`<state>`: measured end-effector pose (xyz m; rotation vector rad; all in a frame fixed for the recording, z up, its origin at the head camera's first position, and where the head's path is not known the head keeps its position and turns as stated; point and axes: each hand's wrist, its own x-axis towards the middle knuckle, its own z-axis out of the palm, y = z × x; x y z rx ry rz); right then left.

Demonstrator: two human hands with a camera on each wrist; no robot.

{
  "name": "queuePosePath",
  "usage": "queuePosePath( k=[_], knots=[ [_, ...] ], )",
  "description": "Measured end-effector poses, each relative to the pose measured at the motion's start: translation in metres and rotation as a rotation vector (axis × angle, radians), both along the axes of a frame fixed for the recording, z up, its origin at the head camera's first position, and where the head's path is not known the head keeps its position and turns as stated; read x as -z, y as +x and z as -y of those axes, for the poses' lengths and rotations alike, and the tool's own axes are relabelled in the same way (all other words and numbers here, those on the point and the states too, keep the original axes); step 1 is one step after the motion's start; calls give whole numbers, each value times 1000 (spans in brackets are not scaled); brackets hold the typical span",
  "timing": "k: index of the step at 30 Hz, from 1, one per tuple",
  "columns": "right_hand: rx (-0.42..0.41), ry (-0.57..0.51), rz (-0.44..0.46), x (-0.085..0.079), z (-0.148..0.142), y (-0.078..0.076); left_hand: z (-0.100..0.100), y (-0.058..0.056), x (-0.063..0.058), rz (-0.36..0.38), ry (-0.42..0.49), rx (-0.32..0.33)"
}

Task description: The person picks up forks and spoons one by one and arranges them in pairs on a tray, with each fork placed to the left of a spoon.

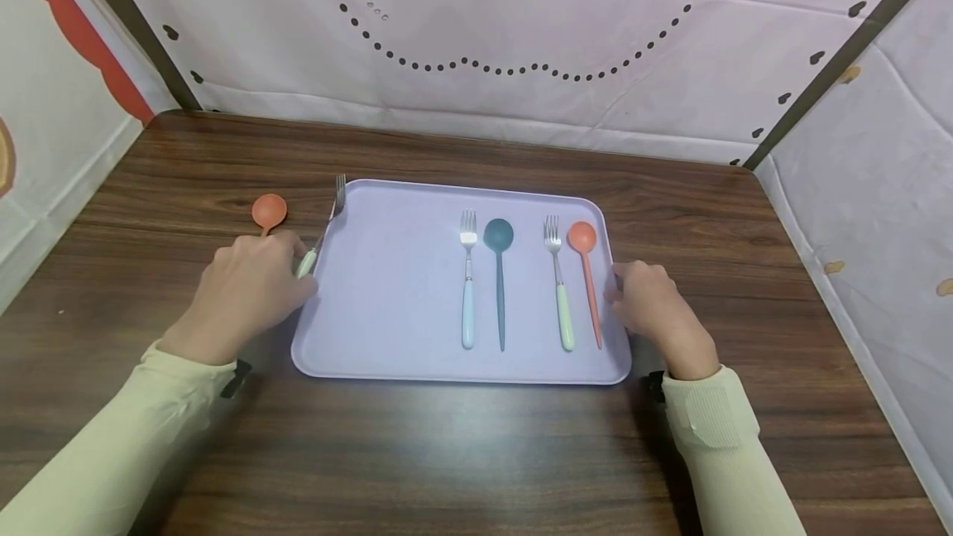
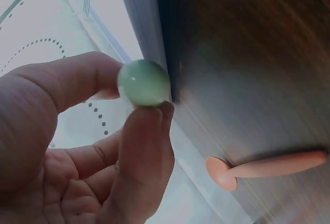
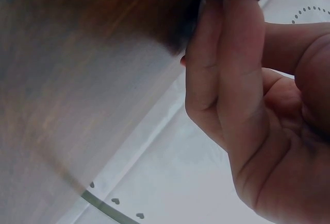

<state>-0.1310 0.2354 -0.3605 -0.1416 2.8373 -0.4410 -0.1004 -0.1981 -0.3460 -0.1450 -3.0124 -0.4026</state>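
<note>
My left hand [image 1: 249, 292] pinches a fork [image 1: 306, 263] by its pale green handle, just over the left edge of the lavender tray [image 1: 390, 288]. The handle's rounded end [image 2: 144, 82] shows between thumb and fingers in the left wrist view; the tines point away. On the table left of the tray lies an orange spoon [image 1: 269, 210], its handle hidden behind the hand in the head view. At the tray's right rim, my right hand [image 1: 653, 304] grips the edge with thumb and fingers; the right wrist view shows the fingertips [image 3: 242, 13] against it.
On the tray, from left to right, lie a light blue fork [image 1: 467, 304], a dark teal spoon [image 1: 499, 236], a green-handled fork [image 1: 565, 321] and an orange spoon [image 1: 583, 236]. Patterned cloth [image 1: 521, 118] hangs behind the brown wooden table [image 1: 462, 470] and along both sides.
</note>
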Motion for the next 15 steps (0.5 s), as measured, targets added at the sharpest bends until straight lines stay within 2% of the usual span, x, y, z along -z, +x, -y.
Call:
queuePosePath(
  k=[4, 11, 15],
  knots=[
    [9, -4, 8, 0, 0, -1, -1, 0, 1, 2, 2, 7],
    [1, -5, -3, 1, 0, 0, -7, 0, 0, 62, 5, 7],
    [6, -7, 3, 1, 0, -1, -10, 0, 0, 67, -4, 22]
  ],
)
